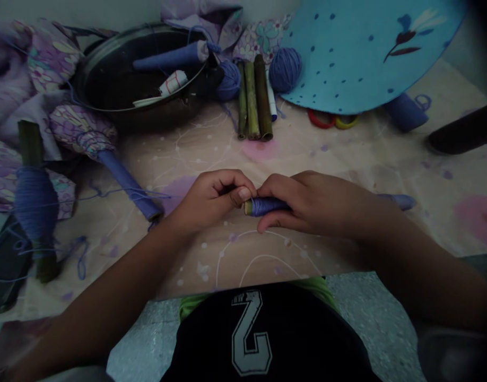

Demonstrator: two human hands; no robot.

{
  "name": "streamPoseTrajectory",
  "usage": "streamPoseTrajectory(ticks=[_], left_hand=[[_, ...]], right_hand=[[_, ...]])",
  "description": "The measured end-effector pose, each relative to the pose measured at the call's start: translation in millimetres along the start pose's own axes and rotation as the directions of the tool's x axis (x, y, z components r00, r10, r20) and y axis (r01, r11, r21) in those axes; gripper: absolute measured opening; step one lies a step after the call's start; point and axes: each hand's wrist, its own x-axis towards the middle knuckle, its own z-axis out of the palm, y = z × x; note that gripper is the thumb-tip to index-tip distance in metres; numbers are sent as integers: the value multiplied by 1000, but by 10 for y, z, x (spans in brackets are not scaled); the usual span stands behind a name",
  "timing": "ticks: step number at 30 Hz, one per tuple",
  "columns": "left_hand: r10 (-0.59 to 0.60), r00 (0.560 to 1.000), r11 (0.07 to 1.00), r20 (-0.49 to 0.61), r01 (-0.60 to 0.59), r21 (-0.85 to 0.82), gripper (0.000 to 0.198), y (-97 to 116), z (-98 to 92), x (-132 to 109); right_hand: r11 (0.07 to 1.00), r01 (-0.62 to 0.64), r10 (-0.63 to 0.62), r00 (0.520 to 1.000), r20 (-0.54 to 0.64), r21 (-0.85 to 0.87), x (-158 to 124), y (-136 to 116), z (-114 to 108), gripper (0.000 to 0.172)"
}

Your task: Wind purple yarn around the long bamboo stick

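Observation:
My right hand (307, 204) is wrapped round a slim stick wound with purple-blue yarn (265, 206); its bare greenish end points left, and a bluish tip shows beyond my wrist. Thumb and fingers of my left hand (217, 196) pinch together at that bare end, beside the first yarn turns. A thin strand seems to be between them, though it is hard to make out. Further left lies a yarn-wrapped rod (126, 180) tied to a floral cloth bundle (84, 127). A thick yarn-wound stick (35, 204) stands out at the far left, with loose yarn around it.
Behind are a black pan (148, 114) holding a wrapped cone, green-brown bamboo pieces (251, 101), yarn balls (285, 69) and a blue dotted fan-like sheet (347, 58). Red and yellow rings (322, 119) lie under it. A dark rod (466, 130) is at right. The table's front edge is near my body.

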Motion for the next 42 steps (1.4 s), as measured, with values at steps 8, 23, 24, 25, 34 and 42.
streamPoseTrajectory(ticks=[8,23,24,25,34,42], left_hand=[[-93,994,980,55,101,-170,31,-62,54,20],[249,968,922,-40,-224,316,18,-10,134,-50],[298,954,891,-23,-270,366,17,-7,138,-55],[350,937,846,0,-316,429,15,-5,138,-61],[474,825,403,308,-515,757,8,7,57,-95],[512,823,477,247,-511,714,9,-19,0,-104]], right_hand=[[999,18,-17,999,-49,33,-35,-79,-57,46],[993,115,-109,975,-194,22,-33,36,-65,38],[995,94,-87,978,-191,33,-32,44,-73,37],[996,74,-64,980,-187,46,-29,51,-82,36],[992,-90,94,995,-41,94,27,105,-88,31],[983,-58,54,998,28,171,61,242,-69,27]])
